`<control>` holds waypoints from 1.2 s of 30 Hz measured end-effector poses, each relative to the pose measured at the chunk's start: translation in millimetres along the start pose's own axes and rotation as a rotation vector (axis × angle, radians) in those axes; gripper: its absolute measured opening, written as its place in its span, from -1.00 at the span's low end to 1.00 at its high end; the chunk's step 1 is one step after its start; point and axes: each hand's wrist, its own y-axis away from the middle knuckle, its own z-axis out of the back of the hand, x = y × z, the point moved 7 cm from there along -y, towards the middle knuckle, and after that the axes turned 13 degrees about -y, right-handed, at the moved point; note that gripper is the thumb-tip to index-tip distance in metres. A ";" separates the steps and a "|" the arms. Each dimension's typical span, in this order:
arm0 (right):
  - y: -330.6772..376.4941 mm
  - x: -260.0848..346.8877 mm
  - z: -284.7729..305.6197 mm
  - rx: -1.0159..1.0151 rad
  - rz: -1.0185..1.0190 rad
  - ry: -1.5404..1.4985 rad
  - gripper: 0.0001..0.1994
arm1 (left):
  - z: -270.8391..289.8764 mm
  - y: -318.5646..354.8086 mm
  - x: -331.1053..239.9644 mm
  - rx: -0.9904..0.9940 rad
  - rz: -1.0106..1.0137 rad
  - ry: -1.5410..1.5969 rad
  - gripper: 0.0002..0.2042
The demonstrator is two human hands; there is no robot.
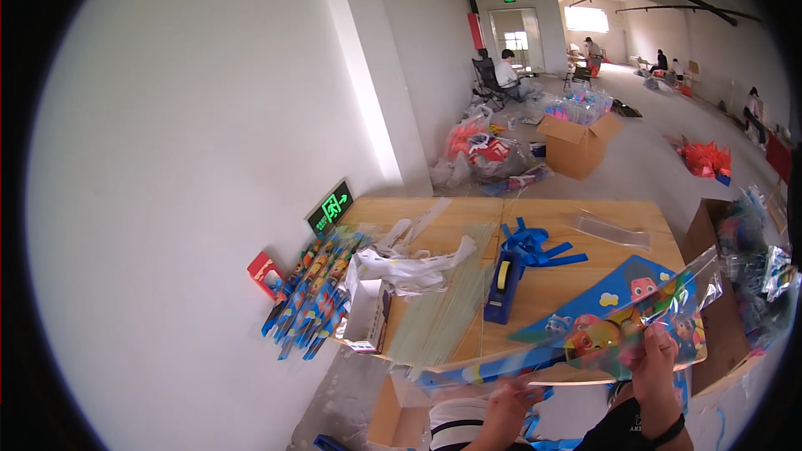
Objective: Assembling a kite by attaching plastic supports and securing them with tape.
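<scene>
A long clear plastic sleeve stretches between my hands above the table's near edge. My right hand pinches it, fingers closed. My left hand, lower and nearer to me, has its fingers closed at the sleeve's lower edge. A rolled blue printed strip runs along beside the left hand, seemingly inside the plastic. Behind the sleeve lies a blue triangular sheet with cartoon characters, partly covered by the plastic and my right hand.
On the wooden table are a blue tape dispenser, blue ribbons, pale thin sticks, a small white box and rolled printed sheets. Cartons of plastic-wrapped things stand beyond and right. Several people sit or stand farther off.
</scene>
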 end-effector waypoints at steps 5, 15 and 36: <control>-10.2 -26.7 -12.3 0.082 -0.078 0.097 -0.75 | 0.4 26.4 -36.3 -0.125 0.054 0.056 -0.63; 10.2 -71.2 -17.3 0.229 -0.320 0.383 -0.60 | 117.9 23.9 -248.8 -0.523 -0.411 0.060 -0.66; 32.7 -72.4 24.6 0.106 -0.423 0.500 -0.67 | 464.6 53.9 -313.4 -1.269 -0.261 -0.015 -0.57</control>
